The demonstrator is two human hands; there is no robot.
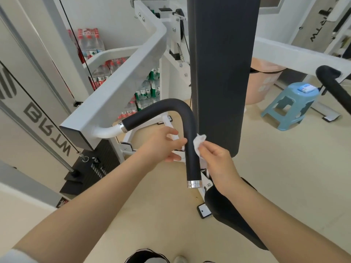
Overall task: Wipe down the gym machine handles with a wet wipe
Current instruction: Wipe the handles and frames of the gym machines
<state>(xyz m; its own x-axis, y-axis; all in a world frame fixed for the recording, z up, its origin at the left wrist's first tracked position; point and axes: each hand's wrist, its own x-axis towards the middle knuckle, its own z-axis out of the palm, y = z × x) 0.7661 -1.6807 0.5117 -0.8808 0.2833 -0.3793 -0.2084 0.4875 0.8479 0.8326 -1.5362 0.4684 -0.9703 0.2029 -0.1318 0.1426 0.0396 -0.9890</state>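
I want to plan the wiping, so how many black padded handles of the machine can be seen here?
2. The curved handle is in the middle, between both hands, with the wet wipe against it. The second handle is at the right edge, only partly in view. Others may be hidden.

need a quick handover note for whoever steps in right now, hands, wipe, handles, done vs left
Right hand: pinches the crumpled white wet wipe against the right side of the curved black foam-covered handle, on its lower straight part.
Left hand: open, fingers touching the same handle from the left.
Done: cannot tell how much of this handle is wiped.
Left: finish it down to the chrome end cap, then the other black handle at far right.
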